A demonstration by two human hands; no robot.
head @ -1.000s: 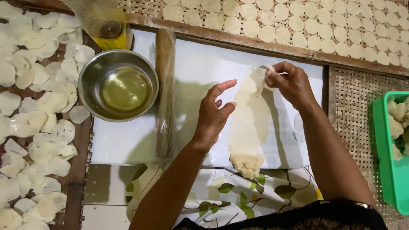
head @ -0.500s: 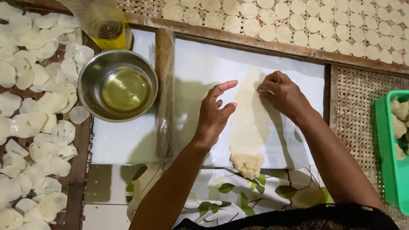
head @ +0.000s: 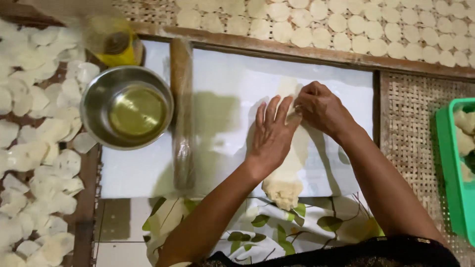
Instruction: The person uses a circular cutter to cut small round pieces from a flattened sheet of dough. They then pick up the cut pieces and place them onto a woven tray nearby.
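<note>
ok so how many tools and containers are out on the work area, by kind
metal bowl: 1
rolling pin: 1
yellow oil bottle: 1
green tray: 1
total: 4

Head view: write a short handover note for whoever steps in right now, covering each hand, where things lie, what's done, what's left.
Left hand: flat, fingers spread, pressing the dough strip.
Right hand: bent fingers working the strip's far end.
Strip lies on the white board; the near end is a thick lump. Rolling pin lies idle left of it, beside the steel bowl of oil.
Done: the strip looks partly flattened.
Left: near lump still thick.
</note>
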